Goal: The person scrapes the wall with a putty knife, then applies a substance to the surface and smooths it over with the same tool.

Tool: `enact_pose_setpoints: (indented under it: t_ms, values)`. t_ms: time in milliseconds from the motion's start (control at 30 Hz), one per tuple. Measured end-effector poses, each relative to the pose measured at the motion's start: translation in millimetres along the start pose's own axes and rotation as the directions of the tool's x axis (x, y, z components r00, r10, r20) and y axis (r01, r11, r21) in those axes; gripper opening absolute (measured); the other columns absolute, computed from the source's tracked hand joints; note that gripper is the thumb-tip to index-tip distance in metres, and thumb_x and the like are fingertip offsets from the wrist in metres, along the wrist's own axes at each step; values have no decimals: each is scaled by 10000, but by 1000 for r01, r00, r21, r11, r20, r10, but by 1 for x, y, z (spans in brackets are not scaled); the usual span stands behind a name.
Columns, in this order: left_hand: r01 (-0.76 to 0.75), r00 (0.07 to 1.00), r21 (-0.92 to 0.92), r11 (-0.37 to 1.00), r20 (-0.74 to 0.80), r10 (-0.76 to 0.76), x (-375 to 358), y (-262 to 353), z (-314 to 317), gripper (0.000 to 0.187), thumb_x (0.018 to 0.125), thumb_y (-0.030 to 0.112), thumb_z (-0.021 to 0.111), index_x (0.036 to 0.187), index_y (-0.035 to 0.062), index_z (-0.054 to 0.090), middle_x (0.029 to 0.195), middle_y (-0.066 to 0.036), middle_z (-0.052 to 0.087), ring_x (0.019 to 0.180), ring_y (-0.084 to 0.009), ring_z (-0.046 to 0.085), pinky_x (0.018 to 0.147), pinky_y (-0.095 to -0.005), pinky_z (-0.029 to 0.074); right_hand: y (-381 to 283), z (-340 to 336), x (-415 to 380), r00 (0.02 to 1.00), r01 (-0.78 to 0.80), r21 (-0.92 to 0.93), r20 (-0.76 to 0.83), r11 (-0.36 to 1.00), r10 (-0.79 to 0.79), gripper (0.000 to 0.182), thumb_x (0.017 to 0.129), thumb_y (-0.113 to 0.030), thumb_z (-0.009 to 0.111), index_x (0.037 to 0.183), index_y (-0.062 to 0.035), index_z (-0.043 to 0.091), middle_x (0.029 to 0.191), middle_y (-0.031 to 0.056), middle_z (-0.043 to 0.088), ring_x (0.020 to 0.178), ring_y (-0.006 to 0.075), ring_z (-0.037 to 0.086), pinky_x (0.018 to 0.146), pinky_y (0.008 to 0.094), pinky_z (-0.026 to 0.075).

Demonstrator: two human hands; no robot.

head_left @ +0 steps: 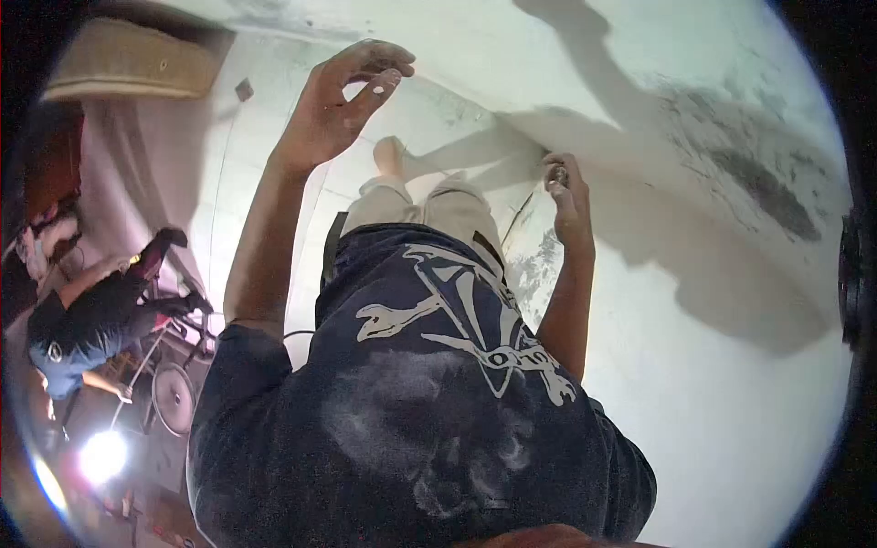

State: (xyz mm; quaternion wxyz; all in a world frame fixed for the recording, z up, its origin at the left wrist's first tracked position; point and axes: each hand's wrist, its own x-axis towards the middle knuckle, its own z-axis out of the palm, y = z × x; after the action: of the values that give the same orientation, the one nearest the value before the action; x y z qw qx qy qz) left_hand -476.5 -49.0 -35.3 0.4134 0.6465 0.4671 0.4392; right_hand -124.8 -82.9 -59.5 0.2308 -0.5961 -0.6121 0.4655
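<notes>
Head view, the only one supplied. I look down the wearer's own torso, a dark navy T-shirt with a pale printed emblem [466, 338] and beige trousers [429, 205] below it, towards a broad off-white plastered wall surface [731, 384] on the right.

The right hand [566, 196] is clenched around a small dark handled tool [557, 173], its tip pressed to the wall at the edge of the long shadow. I cannot identify the tool; only a short glinting end shows above the fist. The left hand [343, 100] is raised, fingers curled loosely, thumb and forefinger nearly meeting, holding nothing that I can make out; white smears mark the fingertips.

In my judgement the work in hand is treating the wall face with the tool. Done well, it calls for steady pressure, the tip kept flat to the surface, and the free hand braced clear of the worked patch.

Hard to make out: a grey mottled patch [758, 183] on the wall may be damp or bare render. At far left a second person in dark clothing [100, 320] crouches near a wheeled machine [172, 397]; glare from a bright lamp [102, 455] hides the floor there. The lens rim cuts off the edges.
</notes>
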Motion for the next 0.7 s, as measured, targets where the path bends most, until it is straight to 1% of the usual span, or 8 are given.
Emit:
enact_pose_setpoints:
  t_ms: [100, 167, 300, 400, 500, 567, 633, 700]
  values:
    - [-34, 999, -8, 999, -10, 34, -6, 14, 17, 185, 903, 31, 575, 1080, 10, 623, 1013, -106, 673, 993, -196, 634, 871, -349, 504, 28, 2, -15, 995, -13, -106, -102, 994, 2, 338, 825, -274, 526, 1010, 7, 550, 732, 159, 491, 702, 234, 482, 701, 410, 426]
    - [52, 998, 7, 999, 20, -52, -20, 22, 27, 215, 952, 170, 575, 1073, -4, 612, 1014, -116, 662, 1002, -195, 626, 910, -346, 483, 32, -1, -18, 1000, 14, -186, -24, 982, -19, 314, 848, -276, 564, 958, 17, 537, 714, 159, 494, 689, 240, 518, 689, 421, 436]
    - [37, 999, 10, 999, 16, -37, -55, 43, 65, 155, 942, 96, 560, 1039, -13, 615, 996, -119, 652, 968, -204, 627, 886, -349, 486, 43, -13, -17, 995, 31, -216, 103, 976, -9, 251, 875, -237, 602, 912, 2, 533, 688, 117, 513, 654, 202, 548, 642, 386, 455]
    - [92, 995, -71, 993, 52, -88, -85, 53, 94, 154, 904, 2, 553, 1045, -15, 613, 1014, -117, 649, 978, -209, 621, 881, -352, 489, 52, -8, -9, 993, 26, 399, 92, 916, -68, 102, 899, -121, 599, 865, -28, 572, 684, 30, 555, 590, 111, 525, 539, 274, 442]
    - [61, 992, -7, 998, 114, -60, -108, 67, 118, 189, 865, -48, 586, 1050, -20, 607, 1028, -128, 646, 993, -234, 620, 877, -357, 492, 49, -12, -1, 991, 81, 685, 21, 724, -131, 95, 923, -129, 566, 882, -47, 546, 676, 39, 551, 581, 128, 543, 550, 267, 447]
    - [-36, 992, -132, 991, 117, 51, -122, 71, 130, 205, 849, -53, 612, 1051, -21, 601, 1028, -140, 645, 995, -254, 621, 887, -362, 486, 8, -20, -2, 991, 114, 727, -36, 677, -127, 119, 896, -124, 583, 830, -30, 548, 662, 46, 541, 591, 145, 537, 536, 284, 439]
    - [-12, 982, -89, 996, 189, 29, -128, 79, 136, 180, 880, 18, 613, 1056, -16, 602, 1017, -148, 645, 988, -256, 621, 877, -358, 480, -8, -30, 14, 969, 166, 878, -60, 450, -240, 187, 904, -179, 556, 777, -48, 517, 645, 57, 519, 593, 162, 521, 559, 299, 445]
    - [-57, 983, -52, 997, 170, 65, -134, 83, 139, 168, 891, 43, 609, 1050, -12, 606, 1007, -136, 650, 981, -251, 621, 870, -360, 480, -23, -47, 47, 943, 167, 911, -36, 378, -330, 275, 898, -256, 536, 712, -71, 456, 616, 62, 450, 597, 224, 495, 616, 361, 419]
